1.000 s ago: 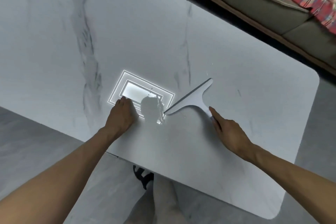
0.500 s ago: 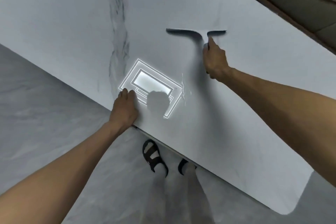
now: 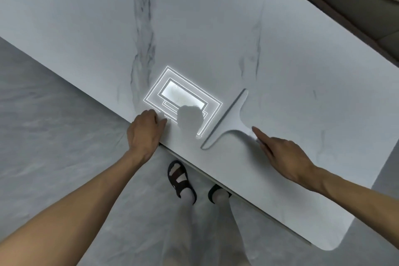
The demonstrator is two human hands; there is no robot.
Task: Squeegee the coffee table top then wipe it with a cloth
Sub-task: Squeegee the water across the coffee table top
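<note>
two bare hands on the white marble-look coffee table top (image 3: 216, 28). right hand (image 3: 282, 157) grips the handle of the pale grey t-shaped squeegee (image 3: 228, 120), index finger extended along it; blade lies diagonally near the near edge. left hand (image 3: 143, 134) curls over the table edge, seemingly bracing, holding nothing.

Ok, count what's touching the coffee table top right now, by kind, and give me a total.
Squeegee: 1
Hands: 2, left hand resting at the near edge, right hand on the squeegee handle
Cloth: 0 in view
Total: 3
</note>
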